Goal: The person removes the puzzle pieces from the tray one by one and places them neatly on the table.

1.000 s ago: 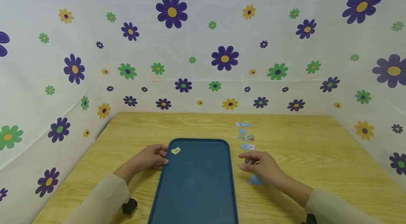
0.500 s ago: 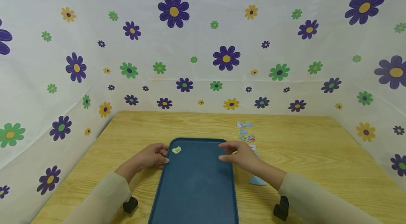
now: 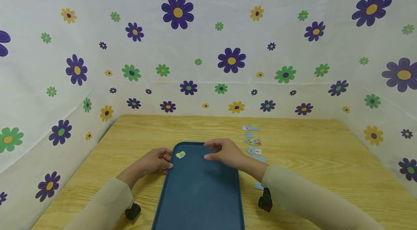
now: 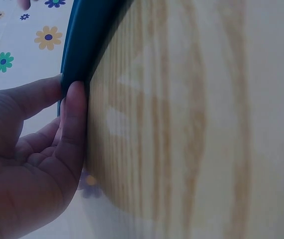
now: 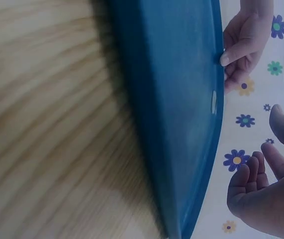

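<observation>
A dark blue rectangular tray (image 3: 198, 193) lies on the wooden table. My left hand (image 3: 156, 161) holds the tray's left edge near its far corner, thumb at the rim and fingers against the outer side. Inside that corner lies a small flat yellow-and-white piece (image 3: 180, 154). Over the far right part of the tray hovers my right hand (image 3: 224, 153), thumb and forefinger apart. The right wrist view shows nothing between the thumb (image 5: 283, 124) and forefinger, with the other fingers curled in.
Right of the tray, several flat cut-out pieces form a column: a pale blue strip (image 3: 250, 128), a small blue piece (image 3: 249, 134), a multicoloured one (image 3: 253, 142), a blue-and-white one (image 3: 254, 151). Nearer pieces are partly behind the right arm. A flower-patterned cloth (image 3: 202, 41) surrounds the table.
My right hand has moved left from above the pieces beside the tray to over the tray's far part. The left hand and the tray have stayed put.
</observation>
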`<state>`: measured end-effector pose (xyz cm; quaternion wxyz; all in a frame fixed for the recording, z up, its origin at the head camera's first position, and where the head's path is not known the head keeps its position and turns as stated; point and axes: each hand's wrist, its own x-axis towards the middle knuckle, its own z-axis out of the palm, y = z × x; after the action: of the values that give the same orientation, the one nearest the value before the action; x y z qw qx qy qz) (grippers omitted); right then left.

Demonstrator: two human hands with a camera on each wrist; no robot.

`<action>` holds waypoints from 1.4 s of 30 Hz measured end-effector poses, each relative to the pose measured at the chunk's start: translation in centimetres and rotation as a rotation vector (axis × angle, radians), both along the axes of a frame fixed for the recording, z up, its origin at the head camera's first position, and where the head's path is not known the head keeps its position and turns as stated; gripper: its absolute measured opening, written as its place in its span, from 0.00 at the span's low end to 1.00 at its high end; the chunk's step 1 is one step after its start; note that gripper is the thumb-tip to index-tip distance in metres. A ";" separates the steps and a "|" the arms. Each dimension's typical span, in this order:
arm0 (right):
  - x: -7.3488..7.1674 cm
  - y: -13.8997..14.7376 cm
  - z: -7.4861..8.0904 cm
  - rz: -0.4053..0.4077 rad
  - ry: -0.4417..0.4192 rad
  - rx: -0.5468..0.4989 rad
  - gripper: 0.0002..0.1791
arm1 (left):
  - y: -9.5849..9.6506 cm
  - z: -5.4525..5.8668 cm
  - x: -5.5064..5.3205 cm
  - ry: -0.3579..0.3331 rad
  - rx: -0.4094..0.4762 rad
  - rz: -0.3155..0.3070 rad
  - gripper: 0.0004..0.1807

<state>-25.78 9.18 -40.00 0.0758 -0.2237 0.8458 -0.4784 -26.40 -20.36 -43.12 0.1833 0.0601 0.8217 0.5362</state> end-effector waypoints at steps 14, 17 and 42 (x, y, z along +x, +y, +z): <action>-2.0 -4.8 -0.3 0.090 -0.062 0.015 0.25 | 0.0 0.1 0.2 -0.012 -0.006 0.010 0.28; -2.4 -5.5 -0.4 0.096 -0.081 0.032 0.26 | 0.0 0.2 0.3 -0.008 0.002 -0.009 0.28; -3.7 -9.4 -1.6 0.117 -0.129 0.100 0.28 | -0.4 -0.1 -0.3 -0.012 0.027 -0.049 0.28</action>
<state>-29.50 -0.18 -41.61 0.1692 -0.2374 0.8475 -0.4436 -26.66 -20.71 -43.27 0.2005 0.0793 0.8117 0.5429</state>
